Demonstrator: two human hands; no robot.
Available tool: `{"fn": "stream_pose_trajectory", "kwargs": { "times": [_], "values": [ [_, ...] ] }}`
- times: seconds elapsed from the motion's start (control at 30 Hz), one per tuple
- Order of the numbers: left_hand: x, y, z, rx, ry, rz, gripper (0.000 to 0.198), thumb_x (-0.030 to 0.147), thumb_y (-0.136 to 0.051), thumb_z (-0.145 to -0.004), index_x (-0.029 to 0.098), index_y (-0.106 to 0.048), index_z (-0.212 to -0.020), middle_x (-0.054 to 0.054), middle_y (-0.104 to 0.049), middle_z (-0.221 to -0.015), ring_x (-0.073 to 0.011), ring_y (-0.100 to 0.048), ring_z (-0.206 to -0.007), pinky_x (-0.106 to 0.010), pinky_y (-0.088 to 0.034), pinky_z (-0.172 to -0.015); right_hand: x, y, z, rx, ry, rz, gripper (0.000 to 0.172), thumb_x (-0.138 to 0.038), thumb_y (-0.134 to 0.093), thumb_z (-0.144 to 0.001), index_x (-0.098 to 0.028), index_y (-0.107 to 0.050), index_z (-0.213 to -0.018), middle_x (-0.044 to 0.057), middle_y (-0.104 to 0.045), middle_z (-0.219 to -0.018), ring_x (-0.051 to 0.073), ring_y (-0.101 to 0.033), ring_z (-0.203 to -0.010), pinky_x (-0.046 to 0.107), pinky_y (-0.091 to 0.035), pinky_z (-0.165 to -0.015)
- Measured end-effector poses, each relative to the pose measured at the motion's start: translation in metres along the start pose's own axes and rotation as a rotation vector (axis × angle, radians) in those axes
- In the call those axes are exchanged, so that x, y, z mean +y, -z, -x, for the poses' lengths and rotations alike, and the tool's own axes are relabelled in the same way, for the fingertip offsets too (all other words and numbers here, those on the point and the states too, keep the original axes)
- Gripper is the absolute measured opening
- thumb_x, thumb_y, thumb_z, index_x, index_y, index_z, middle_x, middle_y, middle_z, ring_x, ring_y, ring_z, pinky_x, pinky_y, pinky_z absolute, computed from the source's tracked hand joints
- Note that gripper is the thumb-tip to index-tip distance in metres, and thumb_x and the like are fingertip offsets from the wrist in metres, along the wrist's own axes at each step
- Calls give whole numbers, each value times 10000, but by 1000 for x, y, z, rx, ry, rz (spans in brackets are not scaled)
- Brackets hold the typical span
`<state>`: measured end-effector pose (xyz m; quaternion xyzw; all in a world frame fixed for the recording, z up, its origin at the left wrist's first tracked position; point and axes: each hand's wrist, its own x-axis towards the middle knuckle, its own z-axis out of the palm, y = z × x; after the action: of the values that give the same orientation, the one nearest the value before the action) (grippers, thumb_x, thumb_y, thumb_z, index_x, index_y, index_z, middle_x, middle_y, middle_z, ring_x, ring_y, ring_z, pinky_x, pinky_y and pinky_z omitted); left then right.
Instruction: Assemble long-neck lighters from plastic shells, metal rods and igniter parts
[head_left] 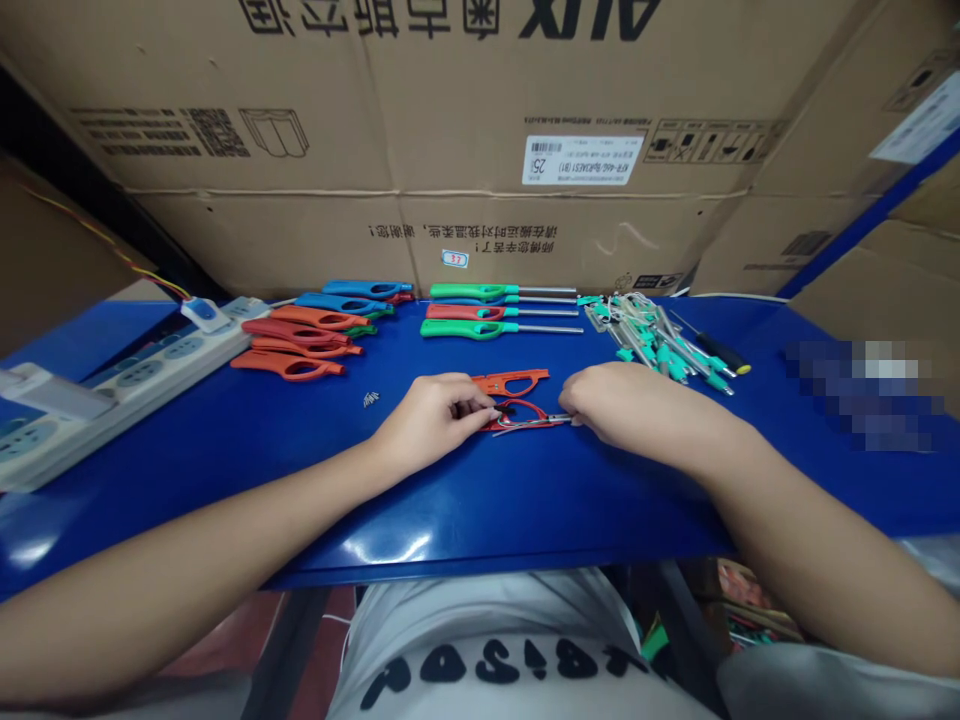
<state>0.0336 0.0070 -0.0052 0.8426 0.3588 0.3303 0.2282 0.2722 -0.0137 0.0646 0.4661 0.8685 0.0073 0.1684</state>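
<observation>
Red lighter body (521, 414) pinched by left hand (431, 420) and right hand (637, 405), blue workbench (480, 520), cartons (450, 130) behind

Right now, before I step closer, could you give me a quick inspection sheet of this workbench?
surface: glossy blue table
job's things: red lighter shell at the hands, orange lighter shell just beyond; rows of lighter bodies; heap of teal-and-metal parts
clutter: black-handled screwdriver, small screws
grippers: none; left hand pinches the red shell, right hand rests at its metal end
cables: white power strip, red-and-yellow wire
surroundings: cardboard cartons
</observation>
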Motion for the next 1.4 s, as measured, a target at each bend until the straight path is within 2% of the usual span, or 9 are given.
{"fn": "stream_pose_trajectory", "kwargs": {
  "times": [0.1, 0.23, 0.37, 0.53, 0.73, 0.97, 1.1, 1.3, 1.4],
  "values": [
    [0, 0, 0, 10, 10, -7, 91, 224, -724, -862, 169, -761, -801, -2, -676, -716, -78, -543, -537, -189, -421, -525, -6, -4, -2, -36, -33, 5, 247, -19, -493, -840, -148, -704, -840, 114, -719, -884, 238, -684, -787, 297, -320, -585],
    [-1, 0, 0, 20, 29, -19, 86, 224, -721, -859, 173, -767, -806, -4, -679, -709, -84, -562, -544, -190, -423, -518, -6, -11, -4, 58, 4, -33, 208, -88, -487, -881, -140, -688, -902, 124, -704, -918, 232, -664, -767, 299, -321, -585],
    [-1, 0, 1, 20, 35, -12, 87, 227, -711, -861, 172, -776, -840, -8, -690, -717, -86, -571, -540, -192, -436, -515, 6, -9, -3, 108, 98, -152, 158, -206, -533, -897, -151, -666, -833, 101, -687, -890, 191, -610, -730, 283, -343, -620],
    [-1, 1, 1, 22, 28, -20, 97, 224, -702, -872, 181, -787, -854, -13, -721, -743, -90, -578, -548, -201, -450, -534, 26, -12, -14, 118, 161, -343, 294, -362, -553, -950, -156, -669, -775, 62, -667, -765, 157, -550, -684, 265, -316, -623],
    [-2, 3, 2, 23, 23, -26, 85, 202, -714, -872, 187, -798, -869, -12, -742, -775, -96, -602, -574, -208, -460, -562, 38, -22, -28, 18, 88, -601, 430, -567, -613, -884, -170, -604, -718, -10, -601, -605, 115, -492, -549, 247, -298, -570],
    [-1, 0, 1, 41, 54, -16, 56, 170, -739, -857, 182, -793, -864, -5, -729, -751, -97, -608, -575, -208, -457, -558, 36, -21, -28, -19, 63, -688, 449, -606, -617, -845, -179, -580, -709, -17, -580, -590, 121, -512, -542, 239, -335, -545],
    [-1, 1, 1, 32, 19, -40, 77, 158, -725, -874, 181, -797, -855, -12, -730, -766, -112, -641, -624, -222, -476, -604, 35, -21, -28, -18, 52, -680, 443, -602, -615, -843, -176, -592, -719, -10, -594, -602, 119, -514, -543, 244, -336, -546],
    [10, 8, 6, -140, -59, -325, 190, 184, -606, -960, 159, -794, -941, -68, -693, -890, -177, -670, -775, -298, -523, -729, 35, -22, -28, -7, 46, -665, 431, -585, -624, -851, -181, -589, -705, -14, -592, -576, 117, -506, -529, 251, -321, -540],
    [20, 10, 10, -205, -61, -525, 242, 223, -553, -987, 156, -783, -962, -88, -650, -938, -210, -638, -800, -338, -525, -716, 35, -23, -29, 10, 61, -659, 422, -566, -636, -857, -182, -578, -691, -18, -588, -563, 113, -501, -520, 251, -317, -536]
  ]
}}
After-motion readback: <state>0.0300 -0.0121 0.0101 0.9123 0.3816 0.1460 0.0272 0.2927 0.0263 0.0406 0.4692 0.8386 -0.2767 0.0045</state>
